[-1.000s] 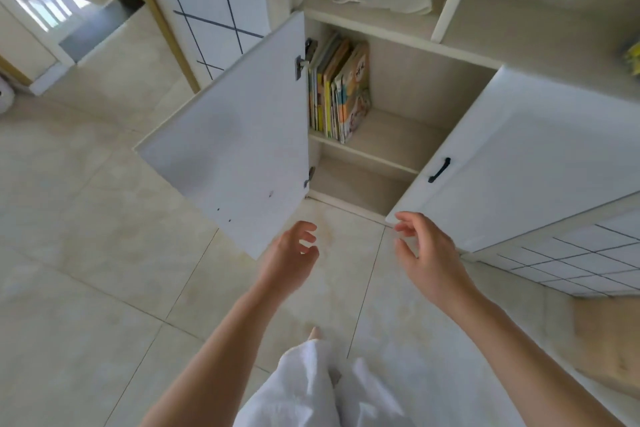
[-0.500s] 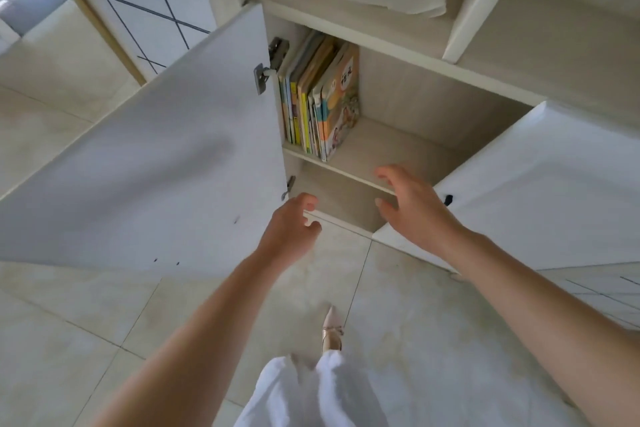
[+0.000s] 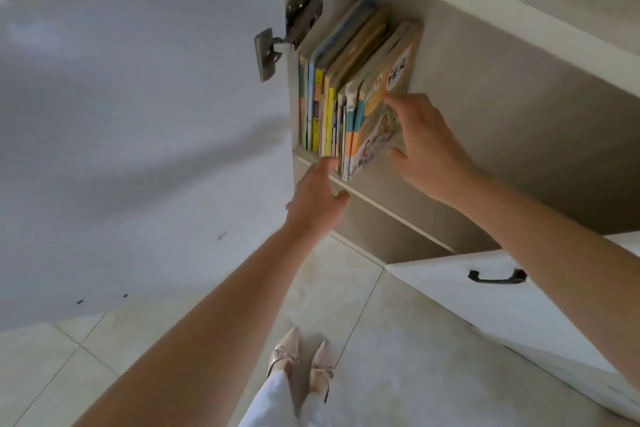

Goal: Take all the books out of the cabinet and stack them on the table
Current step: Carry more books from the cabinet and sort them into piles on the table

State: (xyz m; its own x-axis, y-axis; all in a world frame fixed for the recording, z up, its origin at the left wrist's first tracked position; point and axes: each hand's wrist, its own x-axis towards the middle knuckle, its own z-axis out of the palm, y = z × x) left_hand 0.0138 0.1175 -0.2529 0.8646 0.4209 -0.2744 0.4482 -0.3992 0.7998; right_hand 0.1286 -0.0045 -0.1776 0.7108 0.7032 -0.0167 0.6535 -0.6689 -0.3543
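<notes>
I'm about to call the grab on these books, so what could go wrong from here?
1. The books lean left with bare shelf to their right; pulling a few may topple the rest.
2. Neither hand grips yet: the right hand only touches the outer cover and the left hand sits at the spines' bottom, so a hasty lift may slip.
3. The open door crowds the left arm.

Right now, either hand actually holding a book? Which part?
Nothing held yet. Right hand fingertips touch the cover of the outermost book; left hand reaches the books' lower spines, open.
</notes>
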